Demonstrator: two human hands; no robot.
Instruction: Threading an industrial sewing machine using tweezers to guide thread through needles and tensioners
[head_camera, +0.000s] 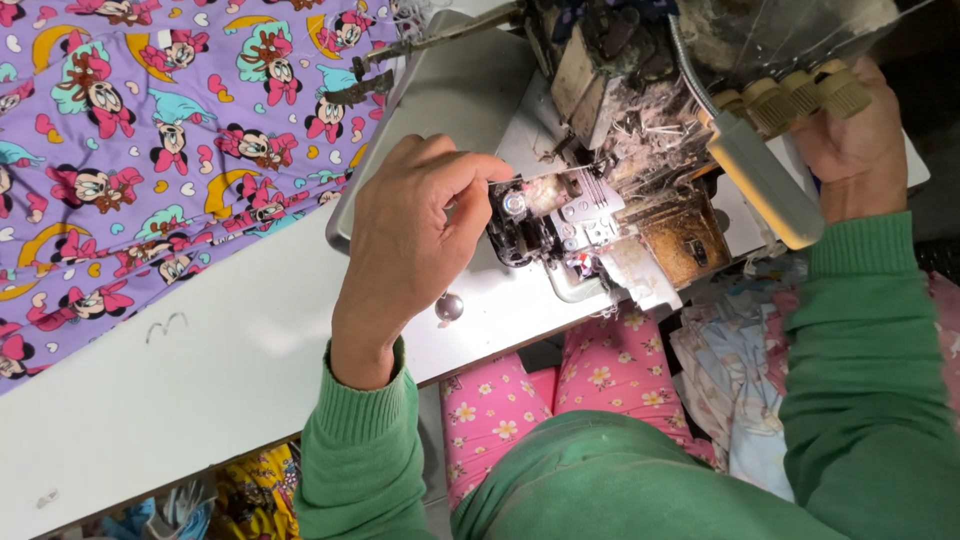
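The left hand (410, 235), in the middle of the frame, pinches its fingertips together at the metal foot part (560, 225) of the sewing machine (640, 150), maybe on a thin thread. The right hand (850, 140), upper right, is curled around the machine's side. It looks like threading; steady fingers come next. Purple cartoon cloth (150, 150) lies upper left

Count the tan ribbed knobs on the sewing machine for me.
4, in a row on the machine's upper right: first knob, second knob, third knob, fourth knob against the right hand. More may be hidden.
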